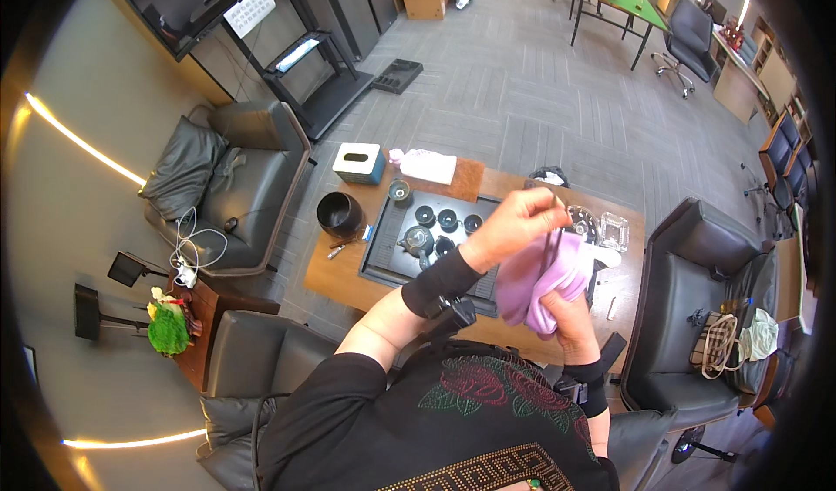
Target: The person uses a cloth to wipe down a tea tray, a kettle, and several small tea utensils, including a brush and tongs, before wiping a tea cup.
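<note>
My left hand [526, 216] pinches the upper end of a dark, slender tool [550, 252], perhaps tea tongs, pointing downward against a lilac cloth [522, 285]. From below, my right hand [569, 318] grips that bunched cloth, which wraps around part of the tool. Both hands are raised over the right half of a wooden tea table [339, 275]. Left of them lies a black tea tray [385, 236] carrying a dark teapot [417, 241] and several small dark cups [447, 219]. The tool's lower end is hidden in the cloth.
A tissue box [359, 164], a folded pale towel [428, 166] and a dark round pot [339, 214] stand on the table's left side. A glass ashtray [614, 231] sits at the right. Black armchairs [686, 301] flank the table, and a bin [550, 176] is behind it.
</note>
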`<state>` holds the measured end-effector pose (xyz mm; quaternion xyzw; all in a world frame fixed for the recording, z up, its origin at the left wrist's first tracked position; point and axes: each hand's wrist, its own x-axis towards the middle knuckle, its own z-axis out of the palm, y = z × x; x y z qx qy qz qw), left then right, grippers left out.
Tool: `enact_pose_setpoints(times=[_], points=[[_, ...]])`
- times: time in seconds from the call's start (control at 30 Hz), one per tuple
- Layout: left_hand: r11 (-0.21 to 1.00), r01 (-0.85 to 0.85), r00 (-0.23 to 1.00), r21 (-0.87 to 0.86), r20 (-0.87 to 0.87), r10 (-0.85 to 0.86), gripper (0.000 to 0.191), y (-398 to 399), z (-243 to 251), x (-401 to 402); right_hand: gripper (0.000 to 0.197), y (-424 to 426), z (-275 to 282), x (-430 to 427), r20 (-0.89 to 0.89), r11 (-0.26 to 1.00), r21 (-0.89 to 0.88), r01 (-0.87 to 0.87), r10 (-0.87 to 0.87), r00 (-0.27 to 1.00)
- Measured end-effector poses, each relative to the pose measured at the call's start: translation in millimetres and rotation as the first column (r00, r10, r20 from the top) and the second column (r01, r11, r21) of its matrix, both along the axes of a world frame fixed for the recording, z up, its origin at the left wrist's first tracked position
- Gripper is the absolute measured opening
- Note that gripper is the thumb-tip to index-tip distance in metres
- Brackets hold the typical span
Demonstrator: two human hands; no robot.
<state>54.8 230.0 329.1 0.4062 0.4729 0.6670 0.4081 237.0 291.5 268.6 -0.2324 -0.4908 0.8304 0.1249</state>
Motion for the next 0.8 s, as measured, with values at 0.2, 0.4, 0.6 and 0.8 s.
enact_pose_setpoints(times=[0.2, 0.4, 0.6, 0.8], points=[[0.963, -0.267, 0.949, -0.034, 0.167, 0.269, 0.021, -12.4, 26.3, -29.6, 0.057, 3.0, -21.8, 22.1, 0.029, 1.0, 0.03, -0.009, 0.008, 1.0], [0.986, -0.134, 0.968, -0.095, 0.201, 0.151, 0.022, 8.6, 14.9, -11.3, 0.044, 29.5, 27.8, 20.1, -0.103, 0.961, -0.062, 0.27, -0.275, 0.956], [0.975, -0.179, 0.936, -0.133, -0.328, 0.127, 0.016, 23.7, -8.2, 17.3, 0.041, 0.6, 29.6, -15.8, -0.076, 0.96, 0.155, 0.235, -0.225, 0.971], [0.993, -0.01, 0.995, -0.121, -0.101, -0.002, 0.017, 35.9, -13.6, 34.8, 0.045, 6.2, 24.0, 3.5, -0.254, 0.9, 0.003, 0.437, -0.421, 0.87]])
